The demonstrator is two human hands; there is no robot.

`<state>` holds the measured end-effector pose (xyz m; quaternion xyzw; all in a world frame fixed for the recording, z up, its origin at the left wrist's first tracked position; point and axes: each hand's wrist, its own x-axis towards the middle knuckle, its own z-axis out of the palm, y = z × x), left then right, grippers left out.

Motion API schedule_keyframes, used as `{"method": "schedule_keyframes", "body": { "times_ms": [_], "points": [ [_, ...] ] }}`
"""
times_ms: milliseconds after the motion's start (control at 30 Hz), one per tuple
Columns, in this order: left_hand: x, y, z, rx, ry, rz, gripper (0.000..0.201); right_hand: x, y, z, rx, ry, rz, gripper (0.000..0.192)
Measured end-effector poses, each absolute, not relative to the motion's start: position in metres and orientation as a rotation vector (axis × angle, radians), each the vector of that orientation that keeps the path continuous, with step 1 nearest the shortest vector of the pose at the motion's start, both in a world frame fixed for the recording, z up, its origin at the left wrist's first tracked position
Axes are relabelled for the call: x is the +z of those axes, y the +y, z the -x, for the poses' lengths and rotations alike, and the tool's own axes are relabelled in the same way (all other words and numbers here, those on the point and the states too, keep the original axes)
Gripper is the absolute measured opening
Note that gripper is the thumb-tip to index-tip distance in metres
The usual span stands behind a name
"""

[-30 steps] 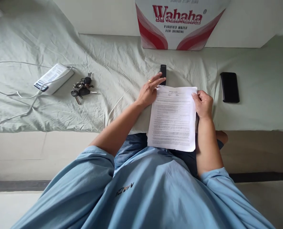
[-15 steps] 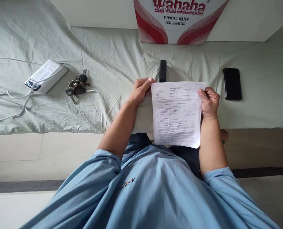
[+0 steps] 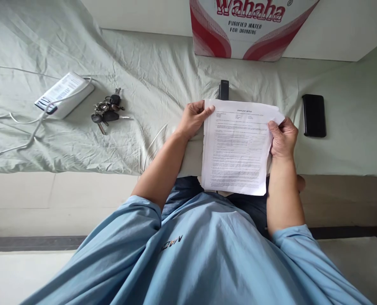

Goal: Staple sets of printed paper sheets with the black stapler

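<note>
Above the lap: printed sheets (image 3: 237, 148), raised off the bed (image 3: 163, 76) to face the person.
Left hand (image 3: 193, 120): fingers closed on the top-left corner.
Right hand (image 3: 282, 137): fingers pinching the right edge, steadying the stack.
Beyond the fingers: a black stapler (image 3: 223, 89).
Right of them: phone (image 3: 314, 115).
Far left: keys (image 3: 107, 114).

I see a thin stack of printed white sheets (image 3: 235, 148), held upright-facing, top edge over the bed's edge, its upper corners pinched, sheets slightly fanned.
</note>
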<state>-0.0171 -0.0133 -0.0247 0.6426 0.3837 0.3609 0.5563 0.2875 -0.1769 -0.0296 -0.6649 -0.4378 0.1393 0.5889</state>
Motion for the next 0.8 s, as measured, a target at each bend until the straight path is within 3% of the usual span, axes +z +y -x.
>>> {"method": "schedule_keyframes", "body": {
  "times_ms": [200,800],
  "points": [
    [-0.023,-0.012,0.017,0.888,0.714,-1.395,0.083,-0.037,-0.175,-0.295,0.298,-0.952,1.426,0.056],
    [-0.004,-0.02,0.016,0.825,0.602,-1.421,0.087,-0.029,-0.175,-0.293,0.224,-0.961,1.414,0.06]
  ]
}}
